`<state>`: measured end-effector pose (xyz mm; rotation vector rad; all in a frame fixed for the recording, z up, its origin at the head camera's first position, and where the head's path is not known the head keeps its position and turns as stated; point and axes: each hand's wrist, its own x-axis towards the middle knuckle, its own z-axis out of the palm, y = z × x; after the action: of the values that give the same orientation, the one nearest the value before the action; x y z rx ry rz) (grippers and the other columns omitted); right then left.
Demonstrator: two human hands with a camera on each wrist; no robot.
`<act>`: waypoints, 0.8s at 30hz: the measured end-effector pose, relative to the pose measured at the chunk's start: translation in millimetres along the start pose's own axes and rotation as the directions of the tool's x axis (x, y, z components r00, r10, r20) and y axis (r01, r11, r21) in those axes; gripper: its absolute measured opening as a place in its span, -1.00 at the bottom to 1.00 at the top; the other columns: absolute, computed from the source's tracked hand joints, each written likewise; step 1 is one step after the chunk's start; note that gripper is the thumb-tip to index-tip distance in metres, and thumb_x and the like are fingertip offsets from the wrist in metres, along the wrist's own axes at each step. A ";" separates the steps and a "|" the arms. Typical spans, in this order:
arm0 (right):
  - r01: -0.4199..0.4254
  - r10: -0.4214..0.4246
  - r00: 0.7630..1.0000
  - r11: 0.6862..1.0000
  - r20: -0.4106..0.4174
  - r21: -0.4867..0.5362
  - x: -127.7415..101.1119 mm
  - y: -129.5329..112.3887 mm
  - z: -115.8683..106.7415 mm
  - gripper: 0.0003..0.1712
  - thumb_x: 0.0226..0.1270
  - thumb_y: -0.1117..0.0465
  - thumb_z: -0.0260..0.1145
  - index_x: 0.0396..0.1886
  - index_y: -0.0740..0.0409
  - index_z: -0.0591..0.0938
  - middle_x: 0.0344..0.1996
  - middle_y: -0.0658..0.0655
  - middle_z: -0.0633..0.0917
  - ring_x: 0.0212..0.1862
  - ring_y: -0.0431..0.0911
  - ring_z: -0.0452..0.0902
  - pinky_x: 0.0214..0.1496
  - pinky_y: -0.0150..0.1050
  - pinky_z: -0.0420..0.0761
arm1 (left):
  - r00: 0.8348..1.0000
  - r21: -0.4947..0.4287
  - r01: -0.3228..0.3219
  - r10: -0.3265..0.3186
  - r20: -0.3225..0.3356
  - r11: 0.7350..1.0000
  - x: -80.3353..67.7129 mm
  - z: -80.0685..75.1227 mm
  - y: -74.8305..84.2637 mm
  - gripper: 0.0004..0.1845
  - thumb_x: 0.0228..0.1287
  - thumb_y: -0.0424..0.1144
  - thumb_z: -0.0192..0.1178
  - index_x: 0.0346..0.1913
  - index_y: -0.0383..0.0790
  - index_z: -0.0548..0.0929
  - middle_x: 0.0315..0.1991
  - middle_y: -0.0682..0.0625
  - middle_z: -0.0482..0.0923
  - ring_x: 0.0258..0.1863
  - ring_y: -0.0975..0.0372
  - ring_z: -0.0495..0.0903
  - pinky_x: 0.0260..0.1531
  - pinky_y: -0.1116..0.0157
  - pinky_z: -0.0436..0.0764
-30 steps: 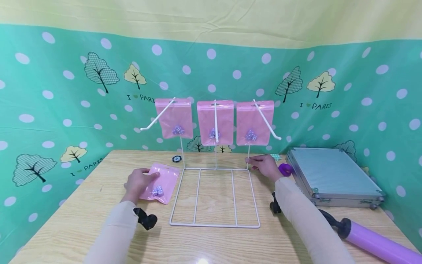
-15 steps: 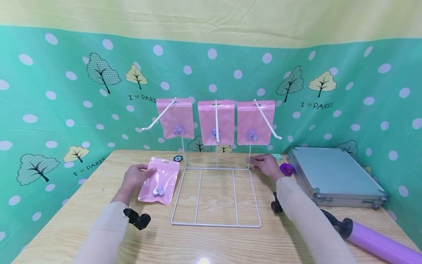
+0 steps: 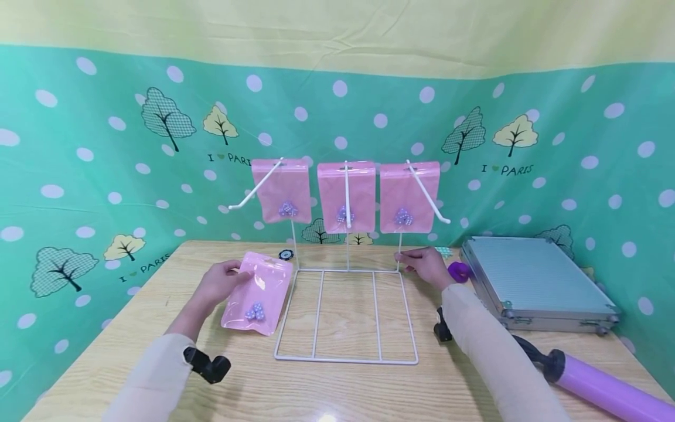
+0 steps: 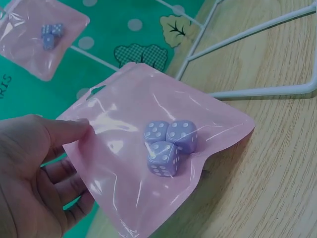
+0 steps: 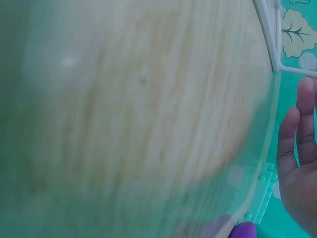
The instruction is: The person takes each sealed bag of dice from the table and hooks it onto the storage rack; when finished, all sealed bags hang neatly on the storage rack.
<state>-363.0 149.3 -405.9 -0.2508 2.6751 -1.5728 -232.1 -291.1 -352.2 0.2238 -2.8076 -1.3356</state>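
Observation:
My left hand pinches the top edge of a pink plastic pouch and holds it tilted just above the wooden table, left of the white wire rack. The left wrist view shows my left hand gripping the pouch, with three lilac dice inside. Three similar pouches hang on the rack's hooks. My right hand rests at the rack's right rear corner, its straight fingers touching the upright post.
A closed aluminium case lies at the right, with a purple hand pump in front of it. A small purple object sits beside my right hand. A black disc lies behind the pouch. Green dotted cloth walls the table.
My left hand has lifted the pouch from lying flat on the table and now pinches its top edge, shifted slightly right. The right hand has stayed at the rack's corner.

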 end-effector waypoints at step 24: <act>0.022 -0.022 1.000 0.999 -0.015 0.027 -0.9 0.9 1.5 -0.63 0.45 0.11 0.38 0.03 0.33 0.73 -0.16 0.21 0.80 -0.35 -0.10 0.71 -0.32 -0.33 0.59 | 0.950 -0.015 -0.307 0.305 -0.070 0.952 -48.7 -25.8 38.7 -0.58 0.56 -0.03 0.13 0.20 -0.32 0.61 -0.20 -0.11 0.69 -0.27 0.22 0.58 -0.26 0.37 0.59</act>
<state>-362.1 148.5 -407.5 -0.2703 2.6691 -1.6218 -186.3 -280.1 -304.0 -0.1600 -2.6293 -1.2649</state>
